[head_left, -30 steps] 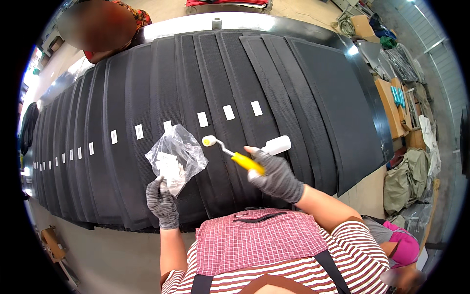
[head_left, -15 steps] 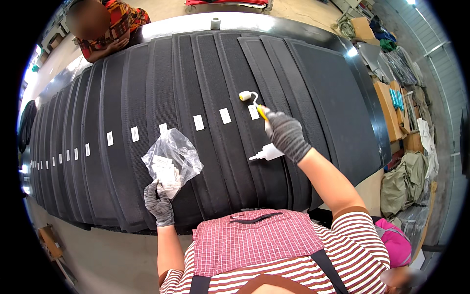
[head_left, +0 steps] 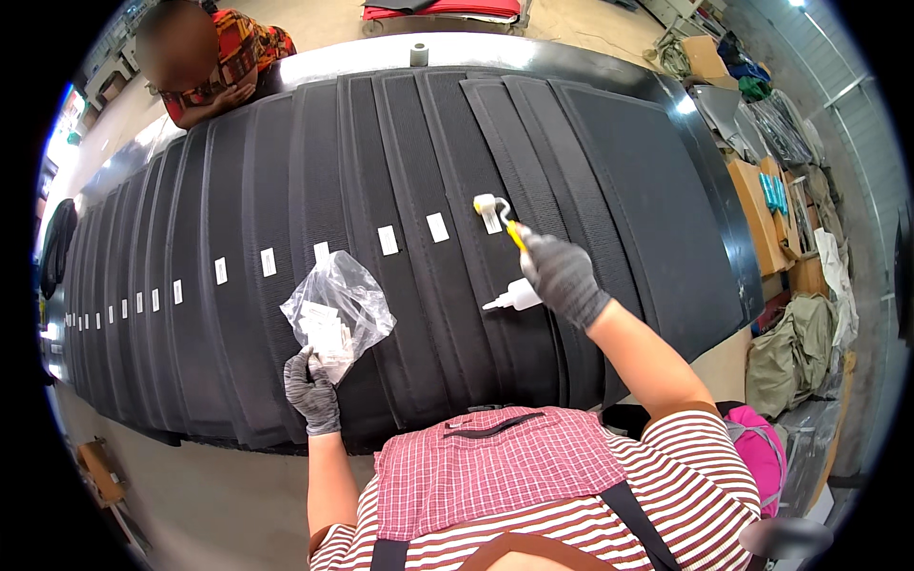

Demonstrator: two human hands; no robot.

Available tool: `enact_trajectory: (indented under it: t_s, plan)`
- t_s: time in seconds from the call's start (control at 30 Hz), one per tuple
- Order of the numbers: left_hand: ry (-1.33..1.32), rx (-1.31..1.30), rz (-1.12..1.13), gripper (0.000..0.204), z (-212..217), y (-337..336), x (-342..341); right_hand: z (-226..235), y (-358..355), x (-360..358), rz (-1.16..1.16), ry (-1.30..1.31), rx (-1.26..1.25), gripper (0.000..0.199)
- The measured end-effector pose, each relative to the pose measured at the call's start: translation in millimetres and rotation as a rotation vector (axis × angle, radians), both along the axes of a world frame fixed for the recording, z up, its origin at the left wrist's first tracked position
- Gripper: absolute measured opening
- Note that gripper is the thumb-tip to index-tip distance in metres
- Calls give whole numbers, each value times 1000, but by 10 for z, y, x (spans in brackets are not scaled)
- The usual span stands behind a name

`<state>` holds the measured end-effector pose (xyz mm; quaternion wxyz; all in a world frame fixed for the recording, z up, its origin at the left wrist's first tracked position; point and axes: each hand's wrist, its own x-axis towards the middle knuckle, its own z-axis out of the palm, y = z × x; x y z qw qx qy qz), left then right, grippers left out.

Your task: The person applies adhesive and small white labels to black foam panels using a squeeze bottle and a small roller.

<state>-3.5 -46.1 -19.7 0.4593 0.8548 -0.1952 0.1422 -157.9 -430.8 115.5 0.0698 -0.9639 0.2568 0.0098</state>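
My right hand (head_left: pixel 566 278), in a grey knit glove, is wrapped round the yellow handle of a small paint roller (head_left: pixel 503 206). The roller's white head lies over the upper part of a white label (head_left: pixel 492 223) on a black padded panel (head_left: pixel 457 314). Just below that hand a white squeeze bottle (head_left: pixel 520 295) rests on its side, nozzle pointing left. My left hand (head_left: pixel 312 392), gloved alike, pinches the lower edge of a clear plastic bag (head_left: pixel 367 303). Inside the bag is a pile of white labels (head_left: pixel 324 333).
Overlapping black panels, several with a white label, cover the metal table (head_left: pixel 571 59). A grey roll (head_left: pixel 419 54) stands at the far edge. Across the table, far left, a person (head_left: pixel 249 48) leans on it. Cardboard boxes (head_left: pixel 762 214) and a draped cloth (head_left: pixel 785 352) are at right.
My right hand has drawn the roller slightly toward me, so its head went from above the label onto it. My left hand still holds the bag.
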Motion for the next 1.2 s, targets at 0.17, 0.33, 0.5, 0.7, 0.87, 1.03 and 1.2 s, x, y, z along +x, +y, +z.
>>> enact_trajectory:
  t_s: [0.17, 0.33, 0.5, 0.7, 0.87, 1.03, 1.2]
  plan:
    - [5, -3, 9, 17, -31, 43, -17, 187, 224, -739, 113, 31, 49, 51]
    - [-49, 65, -17, 17, 66, -39, -1, 116, 49, -86, -30, 211, -11, 42]
    - [-29, 28, 6, 17, 38, -33, 9, 82, -2, -94, 66, 118, -74, 39]
    - [-49, 54, 17, 15, -14, 4, 17, 355, 375, -843, 184, -139, 48, 38]
    - [-153, 183, 16, 17, -16, 18, 81, 28, 964, -701, 274, -219, 52, 42]
    - [-283, 320, -61, 34, 293, -129, -56, -417, 1147, -741, 227, 38, 184, 54]
    - [-281, 601, -132, 52, 289, -309, -194, -42, 1069, -704, 280, -55, 187, 49]
